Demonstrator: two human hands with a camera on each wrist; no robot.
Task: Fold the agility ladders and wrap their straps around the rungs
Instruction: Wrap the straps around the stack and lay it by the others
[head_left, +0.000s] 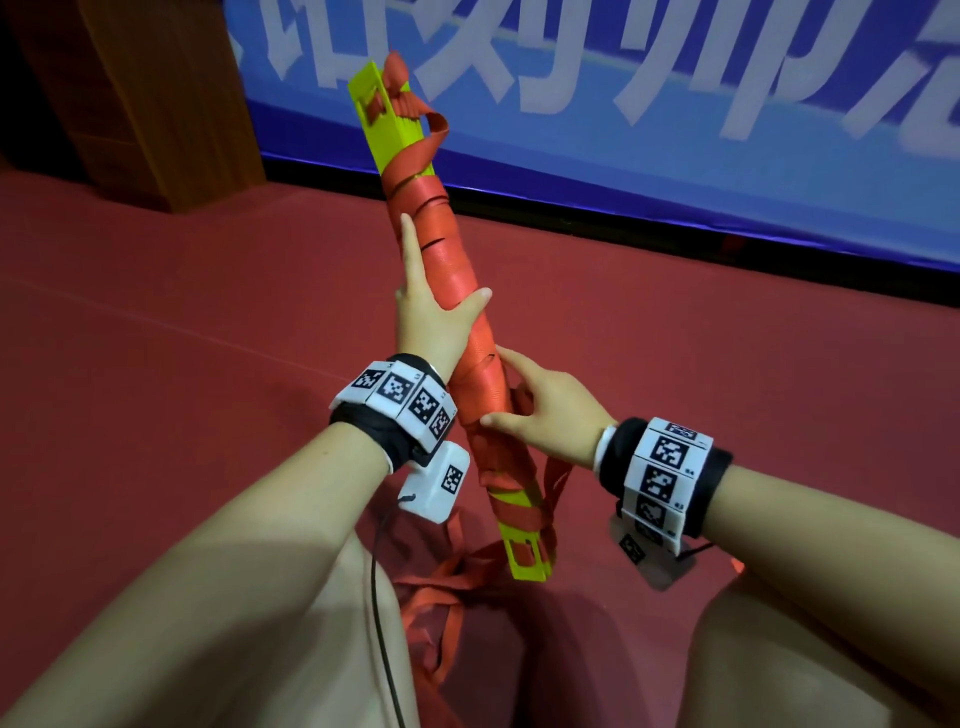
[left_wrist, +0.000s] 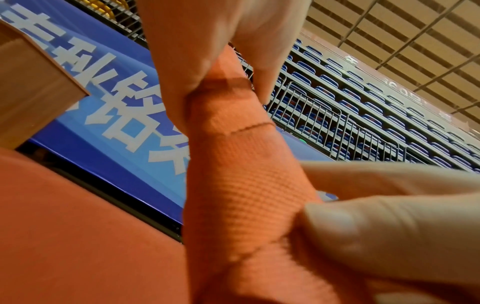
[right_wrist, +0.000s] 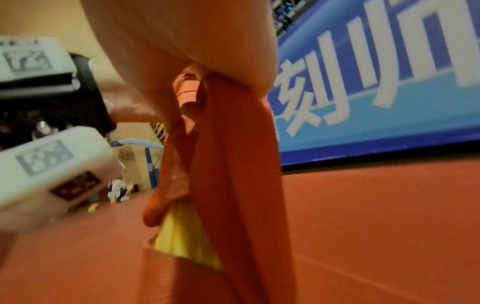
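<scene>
Bundle: the stack of flat yellow plastic ladder rungs (head_left: 387, 122) is held off the ground as one long bar, tilted, its far end up and away from the person, its near end low between the knees.
Strap: the orange woven strap (head_left: 457, 280) is wound in spiral turns over most of the bar, leaving yellow bare at both ends; a small loop sticks out near the top end.
Loose strap: the unwound orange webbing (head_left: 441, 597) hangs from the lower end and lies in a heap on the floor between the legs.
Left hand: the left hand (head_left: 434, 319) clasps the wrapped bar at about mid-length, thumb across the front, index finger stretched up along the left side; the left wrist view shows its fingers (left_wrist: 187, 51) curled round the orange wraps.
Right hand: the right hand (head_left: 545, 410) grips the bar just below the left hand, from the right side, thumb laid across the front and fingers behind it.
Spacing: the two hands sit close together, not touching each other.
Wrist units: white marker-covered bands (head_left: 400, 400) on both wrists.
Surroundings: red-brown sports floor (head_left: 156, 312); blue banner with white characters (head_left: 675, 104) behind; wooden cabinet (head_left: 130, 78) at the far left.
</scene>
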